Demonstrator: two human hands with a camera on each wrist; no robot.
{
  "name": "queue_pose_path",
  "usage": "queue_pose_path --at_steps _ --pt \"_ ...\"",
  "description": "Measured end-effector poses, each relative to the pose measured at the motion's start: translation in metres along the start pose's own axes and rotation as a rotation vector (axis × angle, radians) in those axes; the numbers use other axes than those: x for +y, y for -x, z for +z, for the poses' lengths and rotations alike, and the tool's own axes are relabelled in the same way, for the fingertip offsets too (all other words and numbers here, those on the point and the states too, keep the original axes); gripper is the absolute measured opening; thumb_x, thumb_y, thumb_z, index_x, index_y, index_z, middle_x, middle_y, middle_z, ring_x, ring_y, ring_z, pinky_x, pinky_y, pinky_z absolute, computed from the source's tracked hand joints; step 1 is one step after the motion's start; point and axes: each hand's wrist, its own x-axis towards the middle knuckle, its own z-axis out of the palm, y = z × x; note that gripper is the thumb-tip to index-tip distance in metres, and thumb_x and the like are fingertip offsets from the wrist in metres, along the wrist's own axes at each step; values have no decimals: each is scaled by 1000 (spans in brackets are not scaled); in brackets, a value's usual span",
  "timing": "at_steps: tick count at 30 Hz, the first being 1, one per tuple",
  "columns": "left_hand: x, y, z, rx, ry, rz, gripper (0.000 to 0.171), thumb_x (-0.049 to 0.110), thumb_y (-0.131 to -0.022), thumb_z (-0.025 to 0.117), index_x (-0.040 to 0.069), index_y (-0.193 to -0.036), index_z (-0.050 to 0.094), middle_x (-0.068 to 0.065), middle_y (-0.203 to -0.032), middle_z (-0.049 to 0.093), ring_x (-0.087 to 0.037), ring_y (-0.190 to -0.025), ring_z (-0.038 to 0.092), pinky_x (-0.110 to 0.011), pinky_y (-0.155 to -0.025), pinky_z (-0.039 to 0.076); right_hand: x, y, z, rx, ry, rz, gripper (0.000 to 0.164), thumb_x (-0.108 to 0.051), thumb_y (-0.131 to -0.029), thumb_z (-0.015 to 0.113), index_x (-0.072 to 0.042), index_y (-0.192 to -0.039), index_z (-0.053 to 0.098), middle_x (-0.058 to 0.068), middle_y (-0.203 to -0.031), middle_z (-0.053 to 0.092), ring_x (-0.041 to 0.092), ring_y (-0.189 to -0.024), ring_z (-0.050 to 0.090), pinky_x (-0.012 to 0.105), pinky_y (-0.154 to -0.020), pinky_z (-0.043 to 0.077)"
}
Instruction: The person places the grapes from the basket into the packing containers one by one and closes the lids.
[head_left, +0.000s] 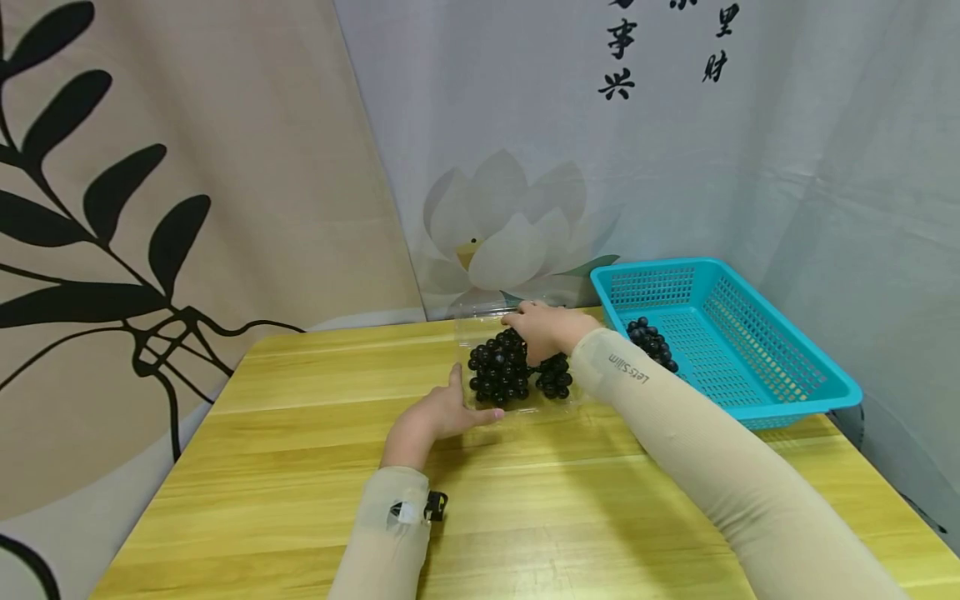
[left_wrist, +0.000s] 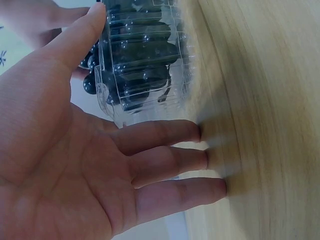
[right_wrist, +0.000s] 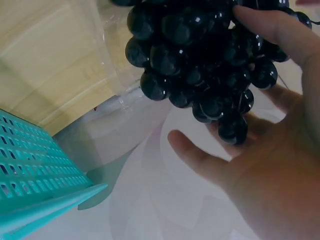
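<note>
The table carries a clear plastic container near the middle of its far edge and a turquoise basket at its far right corner. Dark grapes lie in the container, heaped at the left and lower at the right; whether they form one bunch or two cannot be determined. A further dark bunch lies inside the basket, beside its left wall. The left hand is located at the container's near left corner: the fingers are extended and spread, and the thumb lies along the near side at the rim. The right hand reaches over the container from the right, its thumb and fingers curled around the grapes. The two hands are apart, on opposite sides of the grape heap. Both forearms wear pale sleeves; a small black fitting is attached at the left wrist. A printed cloth hangs behind the table's far edge.
</note>
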Motion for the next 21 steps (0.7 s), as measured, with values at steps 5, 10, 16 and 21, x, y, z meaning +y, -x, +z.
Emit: queue_pose_path --at_steps 5,10,16,21 --pt "0 -1 1 4 2 6 124 71 -94 68 10 -172 -7 -33 -164 42 -49 -152 44 -66 -122 40 2 -3 4 -1 3 73 97 -24 -93 85 -29 -171 27 14 -176 24 43 -164 21 64 -126 37" --pt "0 0 0 4 7 5 124 71 -94 68 11 -172 -8 -32 -165 41 -49 -152 44 -65 -123 40 6 -5 10 -15 -31 107 101 -18 -90 87 -27 -171 27 16 -178 23 45 -163 25 60 -114 51" --pt "0 1 0 -1 10 0 124 72 -94 67 11 -172 -8 -32 -166 40 -49 -153 42 -66 -123 40 8 -9 18 20 8 87 93 -17 -90 87 -23 -168 36 21 -175 26 47 -157 36 56 -107 56" --pt "0 2 -1 -1 16 1 124 72 -94 67 10 -172 -8 -32 -167 38 -49 -154 40 -66 -124 38 4 -4 15 57 125 25 86 -23 -89 90 -19 -162 45 20 -163 44 42 -146 50 55 -113 54"
